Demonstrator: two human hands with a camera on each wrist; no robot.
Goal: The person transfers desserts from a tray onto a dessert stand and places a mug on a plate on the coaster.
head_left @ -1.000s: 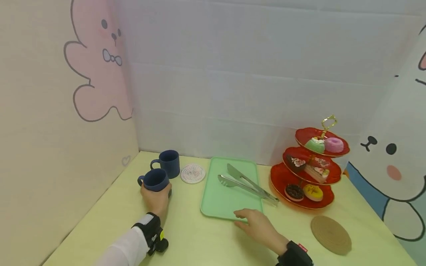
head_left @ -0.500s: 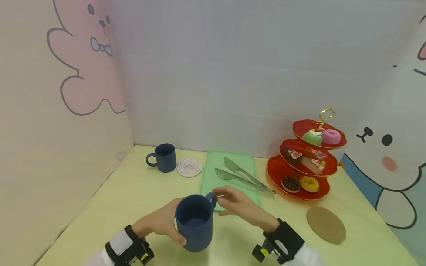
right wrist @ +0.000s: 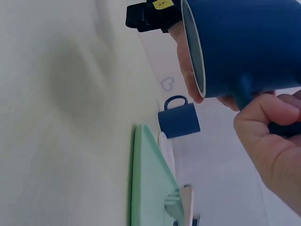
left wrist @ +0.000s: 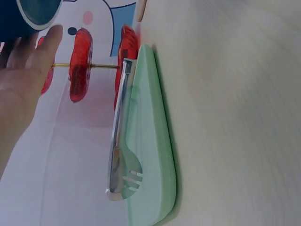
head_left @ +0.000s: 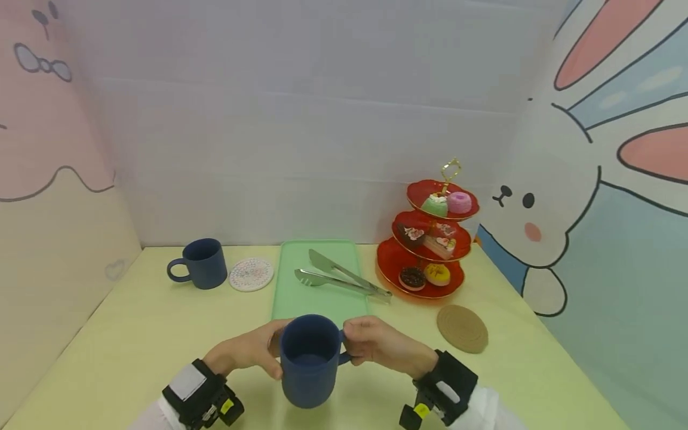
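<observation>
A dark blue mug [head_left: 310, 361] is held above the table's front, its handle pointing right. My left hand [head_left: 249, 349] is around its left side, with the thumb along the side and the other fingers partly hidden behind the mug. With my right hand [head_left: 384, 345] I grip the handle. In the right wrist view, the fingers and thumb of my right hand [right wrist: 270, 136] curl round the handle. In the left wrist view, the fingers of my left hand [left wrist: 23, 80] lie against the mug [left wrist: 19, 16].
A second blue mug [head_left: 204, 264] stands back left beside a speckled round coaster [head_left: 251, 274]. Metal tongs [head_left: 344, 278] lie on a green tray [head_left: 290, 304]. A three-tier red stand [head_left: 384, 263] with toy cakes and donuts is back right, with a round brown mat [head_left: 463, 328] nearer.
My left hand has lifted the mug and brought it rightward to the front, turning its handle to the right. My right hand has taken hold of the handle. The head view has shifted right.
</observation>
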